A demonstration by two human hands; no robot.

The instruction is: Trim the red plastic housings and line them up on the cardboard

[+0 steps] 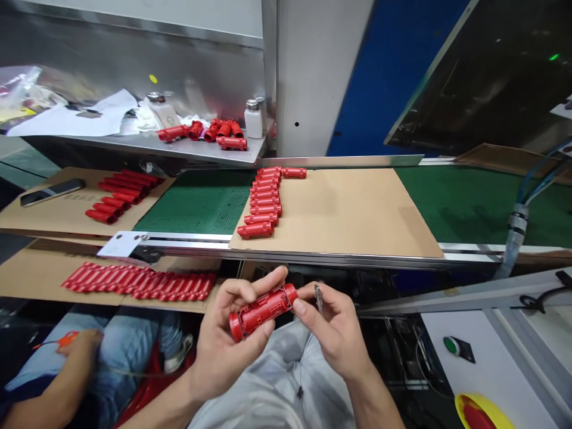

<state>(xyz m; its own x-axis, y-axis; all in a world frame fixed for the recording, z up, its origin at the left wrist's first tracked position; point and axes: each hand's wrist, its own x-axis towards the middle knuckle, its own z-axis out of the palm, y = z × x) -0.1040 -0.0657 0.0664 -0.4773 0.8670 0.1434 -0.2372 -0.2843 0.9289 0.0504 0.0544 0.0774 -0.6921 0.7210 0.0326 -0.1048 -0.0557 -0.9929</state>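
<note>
My left hand [218,345] is wrapped around a red plastic cylindrical housing [263,311], tilted with its right end higher. Cut-outs and ribs show along its upper side, and a dark ring runs near each end. At that right end are the thumb and forefinger of my right hand [335,328]. A small metal tool [319,299] is held in the right hand's fingers; its exact kind is hard to make out. Both hands are above my lap, in front of the conveyor edge.
Red housings [263,202] stand in a column on a cardboard sheet [353,208] over the green conveyor [201,202]. More lie on the steel shelf [201,146] near white bottles [254,119], and on cardboard at left. A co-worker's hand [80,342] holds something orange. Cables hang at right.
</note>
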